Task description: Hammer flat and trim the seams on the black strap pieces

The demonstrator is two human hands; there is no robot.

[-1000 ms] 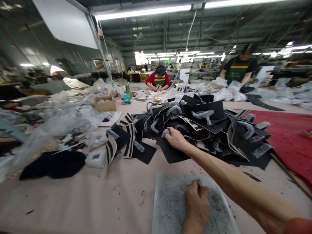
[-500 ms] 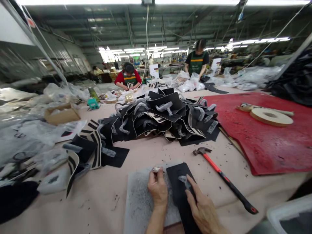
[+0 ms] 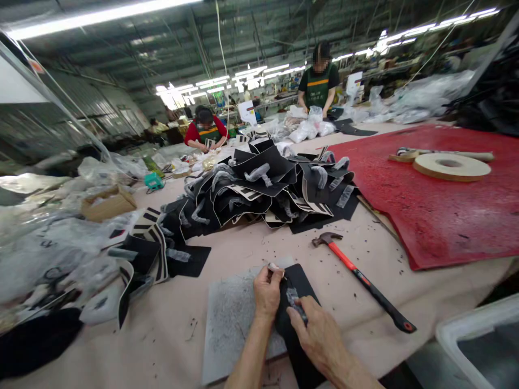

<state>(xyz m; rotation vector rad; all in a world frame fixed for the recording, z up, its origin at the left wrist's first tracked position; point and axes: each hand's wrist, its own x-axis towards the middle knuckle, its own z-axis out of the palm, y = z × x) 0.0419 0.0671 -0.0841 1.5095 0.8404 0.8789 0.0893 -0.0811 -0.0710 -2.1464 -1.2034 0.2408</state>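
A black panel (image 3: pixel 300 276) with a plastic-wrapped handle (image 3: pixel 292 298) lies partly over a pale worn board (image 3: pixel 227 313). My left hand (image 3: pixel 267 294) is closed in a pinch around a small whitish thing at the panel's upper left edge; its kind is too small to tell. My right hand (image 3: pixel 318 327) grips the lower end of the wrapped handle between thumb and fingers. To the right lies a claw hammer (image 3: pixel 357 273) with a red and black grip, its head pointing away from me.
A heap of black panels (image 3: pixel 263 183) with wrapped handles stands ahead, with striped pieces (image 3: pixel 152 232) at left. A red sheet (image 3: pixel 438 216) bears a tape roll (image 3: pixel 451 166). A white bin (image 3: pixel 450 329) is at lower right. Two people work across the table.
My left hand has moved right, from over the board to the panel's edge, with the whitish thing still pinched. My right hand remains at the handle. The camera view has tilted.
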